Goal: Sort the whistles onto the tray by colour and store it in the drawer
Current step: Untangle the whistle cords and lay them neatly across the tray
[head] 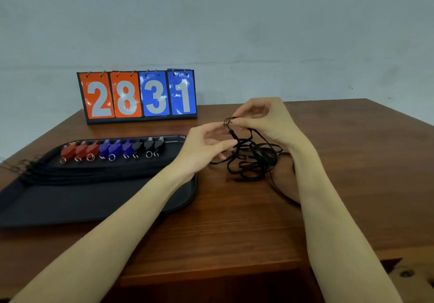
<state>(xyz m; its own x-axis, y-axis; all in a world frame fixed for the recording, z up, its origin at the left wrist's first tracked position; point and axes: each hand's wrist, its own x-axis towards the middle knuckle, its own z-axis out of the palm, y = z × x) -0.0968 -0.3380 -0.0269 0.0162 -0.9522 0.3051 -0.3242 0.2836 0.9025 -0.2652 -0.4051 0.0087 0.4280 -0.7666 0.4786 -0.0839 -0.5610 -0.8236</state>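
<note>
While both our hands, left (pixel 206 145) and right (pixel 260 119), pinch the tangled cords (pixel 251 159), the tray (pixel 98 199) lies leftward, nearer our left.

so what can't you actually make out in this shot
All in the head view:
- Drawer: none visible; the bottom edge cuts the table front.
- What the right hand and left hand pinch at the top of the tangled cords: fingers cover it, too small.
- Tray: near left corner cut off by the frame.
- Cord bundle on the tray: strands too dark to count.
</note>
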